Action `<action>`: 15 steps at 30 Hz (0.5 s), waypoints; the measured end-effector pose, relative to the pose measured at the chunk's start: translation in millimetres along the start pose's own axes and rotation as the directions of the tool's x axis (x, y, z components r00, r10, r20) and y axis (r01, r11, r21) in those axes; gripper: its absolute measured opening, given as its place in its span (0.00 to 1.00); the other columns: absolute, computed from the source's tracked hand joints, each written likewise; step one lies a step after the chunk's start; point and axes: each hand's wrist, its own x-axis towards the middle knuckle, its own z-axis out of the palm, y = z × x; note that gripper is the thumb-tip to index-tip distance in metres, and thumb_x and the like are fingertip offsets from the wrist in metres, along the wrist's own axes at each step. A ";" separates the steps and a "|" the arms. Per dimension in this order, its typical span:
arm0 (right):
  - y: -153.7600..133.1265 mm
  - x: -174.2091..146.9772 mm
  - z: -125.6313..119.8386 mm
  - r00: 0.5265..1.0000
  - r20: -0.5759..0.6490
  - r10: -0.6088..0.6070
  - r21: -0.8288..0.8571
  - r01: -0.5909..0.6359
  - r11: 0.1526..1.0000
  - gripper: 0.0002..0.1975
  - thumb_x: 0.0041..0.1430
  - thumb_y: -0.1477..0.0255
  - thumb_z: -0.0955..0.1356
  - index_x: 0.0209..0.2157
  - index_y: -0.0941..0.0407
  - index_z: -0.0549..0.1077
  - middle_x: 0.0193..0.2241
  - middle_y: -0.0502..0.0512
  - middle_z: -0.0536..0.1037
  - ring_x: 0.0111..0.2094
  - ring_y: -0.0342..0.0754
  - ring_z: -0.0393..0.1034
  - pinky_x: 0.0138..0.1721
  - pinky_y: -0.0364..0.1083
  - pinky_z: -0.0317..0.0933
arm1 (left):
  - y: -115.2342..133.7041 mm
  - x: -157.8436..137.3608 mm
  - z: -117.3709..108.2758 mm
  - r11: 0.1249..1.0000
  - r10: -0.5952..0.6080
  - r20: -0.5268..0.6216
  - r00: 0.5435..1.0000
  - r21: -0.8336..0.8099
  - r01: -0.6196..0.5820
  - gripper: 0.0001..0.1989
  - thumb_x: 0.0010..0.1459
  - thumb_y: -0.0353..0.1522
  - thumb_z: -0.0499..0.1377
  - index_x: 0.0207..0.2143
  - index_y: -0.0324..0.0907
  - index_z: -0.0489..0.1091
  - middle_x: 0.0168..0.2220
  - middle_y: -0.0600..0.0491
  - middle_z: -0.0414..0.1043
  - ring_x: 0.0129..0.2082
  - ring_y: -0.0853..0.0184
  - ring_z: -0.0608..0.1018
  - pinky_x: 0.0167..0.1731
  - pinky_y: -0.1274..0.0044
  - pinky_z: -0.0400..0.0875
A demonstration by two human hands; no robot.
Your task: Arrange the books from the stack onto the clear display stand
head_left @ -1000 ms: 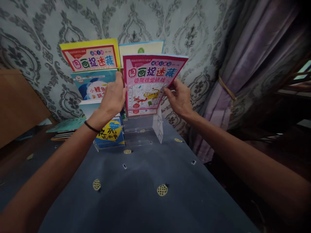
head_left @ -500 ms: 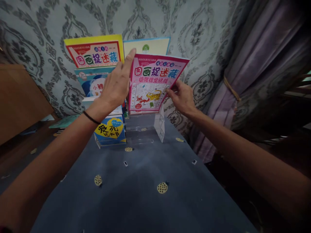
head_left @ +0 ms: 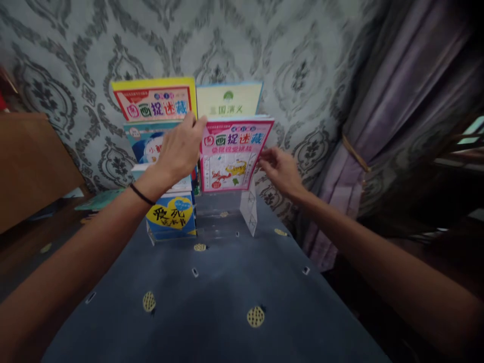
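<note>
A pink picture book with a cartoon tiger and fox on its cover stands nearly upright in the right half of a clear tiered book stand. My left hand grips its upper left edge, fingers closed. At its right edge, the bent fingertips of my right hand pinch the border. Behind it rises a cream book with a blue edge, its lower part hidden. To the left, a yellow-and-red picture book, a blue book and a blue-and-yellow book fill the tiers, partly covered by my left hand.
The stand rests on a dark blue cloth printed with yellow pineapples, against a patterned wall. A tied purple curtain hangs at the right. On the left are a brown wooden box and a green book.
The pink book has come down and straightened, its tilted top right corner moving left and lower. Both hands moved with it. More of the cream book's cover now shows; the whole view has shifted slightly.
</note>
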 end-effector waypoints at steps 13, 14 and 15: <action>-14.2 18.2 6.5 0.998 0.052 0.042 0.131 -0.048 0.990 0.18 0.60 0.61 0.67 0.49 0.54 0.73 0.45 0.61 0.82 0.44 0.58 0.76 0.44 0.57 0.72 | -21.6 4.3 15.3 0.990 -0.025 0.078 0.997 -0.135 0.035 0.19 0.64 0.26 0.52 0.57 0.37 0.63 0.42 0.43 0.77 0.44 0.54 0.79 0.45 0.65 0.73; -12.7 19.2 7.3 0.997 0.055 0.061 0.153 -0.069 0.986 0.19 0.60 0.60 0.67 0.49 0.54 0.73 0.46 0.61 0.81 0.44 0.58 0.76 0.46 0.58 0.72 | -21.7 5.8 14.0 0.990 -0.034 0.108 0.994 -0.130 0.048 0.19 0.64 0.27 0.52 0.57 0.36 0.62 0.40 0.44 0.77 0.43 0.55 0.79 0.44 0.65 0.73; -11.4 20.1 8.2 0.995 0.057 0.081 0.169 -0.090 0.981 0.19 0.60 0.59 0.66 0.49 0.54 0.73 0.46 0.61 0.81 0.45 0.59 0.76 0.46 0.58 0.71 | -21.7 7.2 12.5 0.991 -0.041 0.132 0.990 -0.121 0.057 0.18 0.65 0.28 0.52 0.57 0.36 0.62 0.40 0.44 0.77 0.42 0.55 0.79 0.43 0.66 0.73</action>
